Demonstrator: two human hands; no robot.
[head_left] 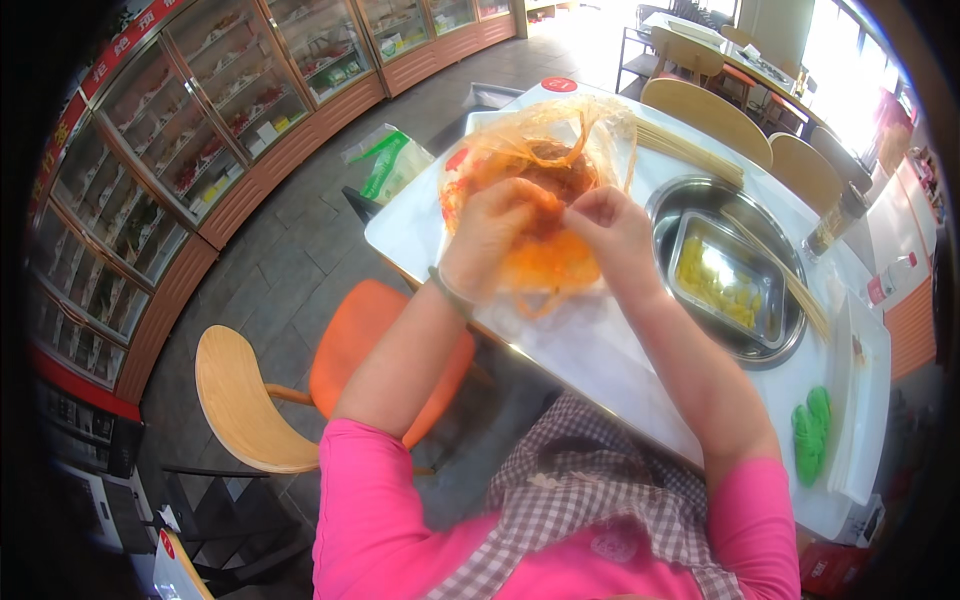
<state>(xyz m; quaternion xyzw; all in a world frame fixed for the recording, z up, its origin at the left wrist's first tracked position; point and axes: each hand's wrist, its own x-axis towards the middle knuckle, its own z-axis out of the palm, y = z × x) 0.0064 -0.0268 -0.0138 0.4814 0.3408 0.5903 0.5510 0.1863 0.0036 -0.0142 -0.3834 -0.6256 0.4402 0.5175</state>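
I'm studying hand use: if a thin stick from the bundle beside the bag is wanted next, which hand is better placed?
Right, probably: the right hand is nearer the stick bundle, while the left hand would have to cross over the bag.

The near table (560, 345) carries one orange bag (555, 265), one bowl (728, 190), one steel tray (678, 255) and one white tray (850, 420). Two hands (490, 235) (613, 225) are present. The sticks (690, 150) lie too close together to count.

Left grip (490, 234), right grip (615, 232), over plastic bag (550, 262)
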